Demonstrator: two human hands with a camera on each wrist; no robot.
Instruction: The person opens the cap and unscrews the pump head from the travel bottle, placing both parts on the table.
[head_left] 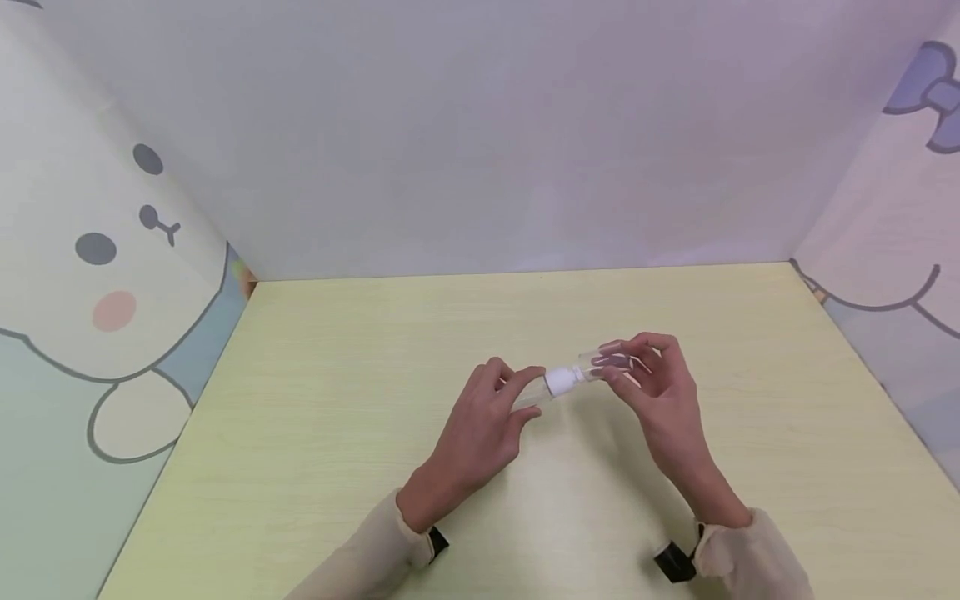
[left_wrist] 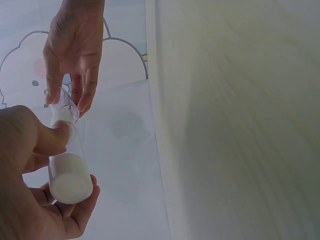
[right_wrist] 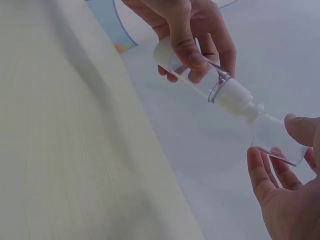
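We can read no text, label, brand, number or sign in any of the three views.

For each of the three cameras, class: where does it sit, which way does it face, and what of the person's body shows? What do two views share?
Head: worn on the head, facing forward and down at the table; shows the left hand, right hand and both sleeves.
Left wrist: worn on that wrist, facing the bottle from its base end; shows both hands.
Right wrist: worn on that wrist, facing the clear cap; shows both hands.
Shared: both wrist views show the bottle, cap and table.
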